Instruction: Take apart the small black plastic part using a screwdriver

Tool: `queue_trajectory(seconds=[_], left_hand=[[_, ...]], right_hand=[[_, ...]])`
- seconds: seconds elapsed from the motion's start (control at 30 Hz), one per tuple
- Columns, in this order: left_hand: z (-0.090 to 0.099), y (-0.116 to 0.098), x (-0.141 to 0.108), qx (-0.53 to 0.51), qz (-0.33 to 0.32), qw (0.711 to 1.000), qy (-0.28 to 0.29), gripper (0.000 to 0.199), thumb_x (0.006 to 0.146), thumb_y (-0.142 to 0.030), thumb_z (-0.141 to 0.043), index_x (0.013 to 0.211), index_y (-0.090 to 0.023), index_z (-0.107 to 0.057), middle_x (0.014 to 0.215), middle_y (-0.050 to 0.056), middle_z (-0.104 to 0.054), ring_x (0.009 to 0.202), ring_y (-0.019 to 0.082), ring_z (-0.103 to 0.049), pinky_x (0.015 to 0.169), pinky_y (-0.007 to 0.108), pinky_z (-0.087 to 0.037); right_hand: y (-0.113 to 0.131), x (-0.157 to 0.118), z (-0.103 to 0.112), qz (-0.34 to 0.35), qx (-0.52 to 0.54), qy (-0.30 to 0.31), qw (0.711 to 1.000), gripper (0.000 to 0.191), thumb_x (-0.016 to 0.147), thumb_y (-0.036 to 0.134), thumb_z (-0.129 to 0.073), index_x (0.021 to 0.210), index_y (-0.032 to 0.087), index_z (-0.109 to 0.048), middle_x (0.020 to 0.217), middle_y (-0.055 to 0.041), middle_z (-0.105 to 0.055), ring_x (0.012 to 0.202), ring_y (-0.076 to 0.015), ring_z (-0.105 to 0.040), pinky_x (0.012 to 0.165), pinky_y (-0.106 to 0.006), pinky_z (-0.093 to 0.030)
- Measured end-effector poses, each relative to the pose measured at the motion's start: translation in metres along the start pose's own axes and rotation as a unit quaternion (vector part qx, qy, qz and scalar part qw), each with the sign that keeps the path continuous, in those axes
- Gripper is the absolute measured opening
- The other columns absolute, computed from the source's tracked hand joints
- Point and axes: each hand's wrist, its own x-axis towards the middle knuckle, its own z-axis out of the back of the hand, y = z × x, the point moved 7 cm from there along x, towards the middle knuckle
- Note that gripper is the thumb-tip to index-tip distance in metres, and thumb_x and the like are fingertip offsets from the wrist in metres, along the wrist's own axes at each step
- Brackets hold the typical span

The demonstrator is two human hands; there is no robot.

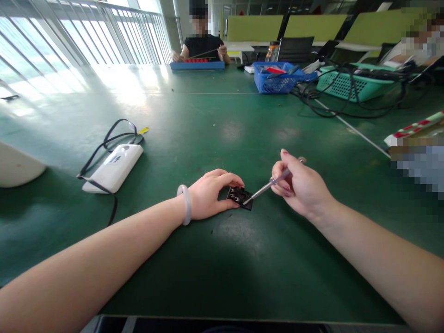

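Observation:
A small flat black part (240,196) with raised pieces on top lies on the green table (194,268); its exact kind is too small to make out. My left hand (213,194), with a pale bangle at the wrist, grips it between thumb and fingers at its left and far edges. In my right hand (294,182) is a slim metal screwdriver (264,189), held in closed fingers and slanting down to the left. Its tip meets the near right side of the black part, and the fingers partly hide its handle.
A white power bank-like box (116,169) with a black strap lies at left, beside a white rounded object (17,164). Far off are a blue basket (277,83), a green basket (364,88), tangled black cables (312,99), and a person (201,48) behind a blue tray (197,66).

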Motion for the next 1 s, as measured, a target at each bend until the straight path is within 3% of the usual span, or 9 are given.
queue_trajectory(seconds=[0.17, 0.43, 0.6, 0.7, 0.83, 1.0], left_hand=[[0.001, 0.0, 0.0, 0.005, 0.008, 1.0, 0.003, 0.034, 0.077, -0.029, -0.07, 0.109, -0.023, -0.058, 0.106, 0.003, -0.065, 0.104, 0.022, -0.057, 0.092, 0.036, -0.045], [0.001, 0.0, -0.001, 0.01, 0.014, 1.0, -0.009, 0.042, 0.077, -0.029, -0.071, 0.115, -0.021, -0.054, 0.11, 0.005, -0.064, 0.104, 0.022, -0.058, 0.093, 0.035, -0.045], [0.001, 0.0, -0.001, 0.001, 0.01, 1.0, -0.007, 0.041, 0.077, -0.027, -0.071, 0.114, -0.021, -0.054, 0.111, 0.004, -0.065, 0.106, 0.021, -0.058, 0.095, 0.035, -0.044], [0.001, 0.0, 0.0, -0.003, 0.009, 1.0, -0.003, 0.036, 0.076, -0.027, -0.071, 0.109, -0.021, -0.057, 0.106, 0.003, -0.065, 0.102, 0.021, -0.059, 0.093, 0.034, -0.045], [0.001, 0.0, 0.001, 0.001, 0.014, 1.0, -0.002, 0.035, 0.077, -0.03, -0.071, 0.108, -0.02, -0.057, 0.104, 0.004, -0.065, 0.099, 0.021, -0.059, 0.089, 0.034, -0.047], [0.001, 0.002, 0.0, 0.015, 0.02, 1.0, -0.009, 0.037, 0.077, -0.032, -0.07, 0.109, -0.021, -0.055, 0.104, 0.004, -0.063, 0.098, 0.022, -0.059, 0.089, 0.036, -0.047]], right_hand=[[-0.005, -0.001, -0.005, -0.017, -0.005, 0.015, 1.0, 0.047, 0.082, 0.053, -0.059, 0.052, 0.016, -0.057, 0.034, 0.0049, -0.038, 0.029, -0.005, -0.03, 0.035, -0.02, -0.021], [-0.001, 0.005, 0.01, -0.009, 0.048, -0.051, 0.998, 0.045, 0.083, 0.05, -0.058, 0.053, 0.017, -0.055, 0.035, 0.0052, -0.039, 0.029, -0.0048, -0.031, 0.034, -0.02, -0.022], [0.0, -0.001, -0.005, 0.0, 0.007, 0.027, 1.0, 0.048, 0.083, 0.051, -0.058, 0.049, 0.017, -0.055, 0.032, 0.0057, -0.034, 0.028, -0.0044, -0.027, 0.034, -0.02, -0.018], [0.0, -0.007, -0.016, 0.008, -0.044, 0.067, 0.997, 0.046, 0.079, 0.054, -0.061, 0.053, 0.016, -0.06, 0.035, 0.0047, -0.04, 0.031, -0.0055, -0.033, 0.036, -0.021, -0.022], [0.006, -0.012, -0.021, 0.055, -0.093, 0.074, 0.991, 0.045, 0.074, 0.057, -0.066, 0.056, 0.016, -0.063, 0.042, 0.0022, -0.048, 0.038, -0.0085, -0.043, 0.038, -0.022, -0.031], [0.016, -0.012, -0.014, 0.108, -0.079, 0.038, 0.99, 0.042, 0.075, 0.056, -0.065, 0.058, 0.018, -0.064, 0.044, 0.0023, -0.048, 0.039, -0.0088, -0.043, 0.038, -0.023, -0.031]])
